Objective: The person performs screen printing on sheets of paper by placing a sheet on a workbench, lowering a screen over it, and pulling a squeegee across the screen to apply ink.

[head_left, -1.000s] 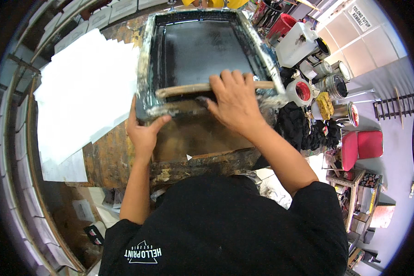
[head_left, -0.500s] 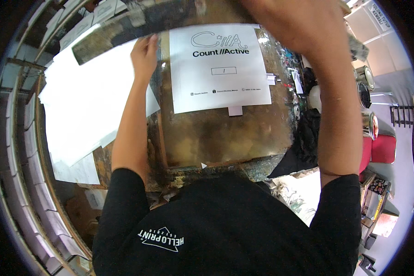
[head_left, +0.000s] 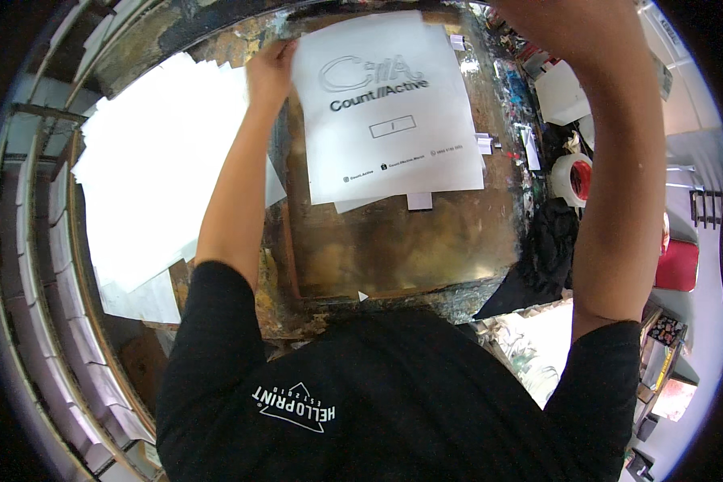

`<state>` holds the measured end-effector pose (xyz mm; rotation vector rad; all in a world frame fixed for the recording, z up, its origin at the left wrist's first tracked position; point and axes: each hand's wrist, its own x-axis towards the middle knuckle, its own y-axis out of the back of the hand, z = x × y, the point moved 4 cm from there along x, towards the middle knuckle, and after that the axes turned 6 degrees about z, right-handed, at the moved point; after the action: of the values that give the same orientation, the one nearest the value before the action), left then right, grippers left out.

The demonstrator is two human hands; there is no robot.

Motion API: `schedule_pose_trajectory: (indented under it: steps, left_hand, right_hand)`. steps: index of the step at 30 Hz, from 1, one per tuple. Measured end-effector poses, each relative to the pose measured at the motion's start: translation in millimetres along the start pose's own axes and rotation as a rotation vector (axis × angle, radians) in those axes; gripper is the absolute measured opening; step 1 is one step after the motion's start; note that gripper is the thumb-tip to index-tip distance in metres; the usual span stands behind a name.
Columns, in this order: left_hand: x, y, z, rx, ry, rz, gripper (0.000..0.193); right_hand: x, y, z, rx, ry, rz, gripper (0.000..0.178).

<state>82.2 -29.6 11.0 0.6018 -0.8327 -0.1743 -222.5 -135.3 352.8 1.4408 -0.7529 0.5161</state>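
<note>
My left hand (head_left: 271, 72) is closed on the upper left edge of a white printed sheet (head_left: 390, 161), fingers pinched at the paper. The sheet bears black outline lettering, a small box and a line of small print. It lies tilted over the brown, stained board (head_left: 394, 249), and its top looks lifted and slightly blurred. A corner of another white sheet (head_left: 355, 206) peeks out beneath its lower edge. At the top right, my right hand (head_left: 538, 20) reaches up past the picture's edge, so its fingers are hidden.
A big spread of white sheets (head_left: 161, 177) lies left of the board. Small paper tabs (head_left: 419, 201) sit around the printed sheet. On the right are a tape roll (head_left: 571, 180), black cloth (head_left: 553, 233) and a red chair (head_left: 677, 265). Racks (head_left: 64, 233) line the far left.
The printed sheet has turned and come up off its place, with my left hand now at its edge. The dark bar has risen toward the top. My right arm has moved right.
</note>
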Motion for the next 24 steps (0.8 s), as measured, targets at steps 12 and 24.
schedule_pose_trajectory:
  steps: [12,24]
  left_hand:
    - [-179,357,-114,0.597,0.530,0.421,0.041]
    - [-210,164,85,0.518,-0.138,-0.579,0.121]
  right_hand:
    - [-24,-15,1,-0.070,-0.006,-0.083,0.039]
    - [-22,-16,10,-0.077,-0.035,-0.214,0.048]
